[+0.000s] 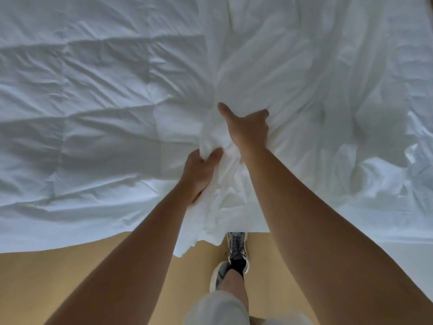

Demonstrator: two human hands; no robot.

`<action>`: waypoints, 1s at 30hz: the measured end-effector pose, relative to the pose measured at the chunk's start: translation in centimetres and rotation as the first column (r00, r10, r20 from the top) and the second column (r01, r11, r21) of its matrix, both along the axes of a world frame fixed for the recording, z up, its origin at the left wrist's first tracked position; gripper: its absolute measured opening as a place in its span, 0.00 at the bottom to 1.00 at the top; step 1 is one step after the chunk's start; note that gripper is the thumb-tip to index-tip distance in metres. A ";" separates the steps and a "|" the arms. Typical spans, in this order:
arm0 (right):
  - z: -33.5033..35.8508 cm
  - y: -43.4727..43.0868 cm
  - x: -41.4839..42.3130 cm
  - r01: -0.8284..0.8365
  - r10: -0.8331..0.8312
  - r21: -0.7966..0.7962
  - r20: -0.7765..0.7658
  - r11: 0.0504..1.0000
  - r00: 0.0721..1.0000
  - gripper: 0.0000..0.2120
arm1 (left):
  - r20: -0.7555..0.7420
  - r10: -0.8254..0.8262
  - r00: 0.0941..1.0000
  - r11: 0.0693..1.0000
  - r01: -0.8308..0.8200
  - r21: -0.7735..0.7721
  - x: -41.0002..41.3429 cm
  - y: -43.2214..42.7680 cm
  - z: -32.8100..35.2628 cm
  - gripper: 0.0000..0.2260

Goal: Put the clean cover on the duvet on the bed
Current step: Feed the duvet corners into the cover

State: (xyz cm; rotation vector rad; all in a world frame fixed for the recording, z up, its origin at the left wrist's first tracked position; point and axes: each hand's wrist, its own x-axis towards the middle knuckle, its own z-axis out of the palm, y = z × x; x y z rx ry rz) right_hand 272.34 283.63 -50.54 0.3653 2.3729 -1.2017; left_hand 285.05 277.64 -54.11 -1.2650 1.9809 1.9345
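A white quilted duvet [89, 95] lies spread over the left part of the bed, its stitched squares showing. A thinner, crumpled white cover [293, 73] lies over the right part. Between them, a bunched fold of the cover [225, 184] hangs over the bed's near edge toward the floor. My left hand [201, 174] grips this bunch from the left, fingers curled round the cloth. My right hand [248, 127] grips the cover just beyond it, thumb up and fingers dug into the fabric.
The bed's near edge [70, 240] runs across the lower frame. Below it lies a tan floor [58, 285]. My own legs and grey sneakers [236, 249] stand close to the bed, under the hanging cloth.
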 end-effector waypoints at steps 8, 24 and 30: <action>-0.4 1.8 2.0 -0.030 0.044 0.131 -0.110 0.991 0.993 0.21 | 0.013 -0.002 1.000 0.966 -0.002 0.257 6.5 -0.1 2.6 0.15; -1.1 -0.9 1.2 0.123 0.283 0.570 -0.569 0.812 0.772 0.35 | 0.146 0.034 0.989 0.960 -0.073 0.271 -10.1 -6.9 -0.3 0.11; -1.5 -2.5 -4.8 -0.013 0.064 0.436 -0.101 0.900 0.993 0.11 | -0.042 0.122 0.992 0.777 -0.069 0.626 -9.6 -11.4 -1.3 0.20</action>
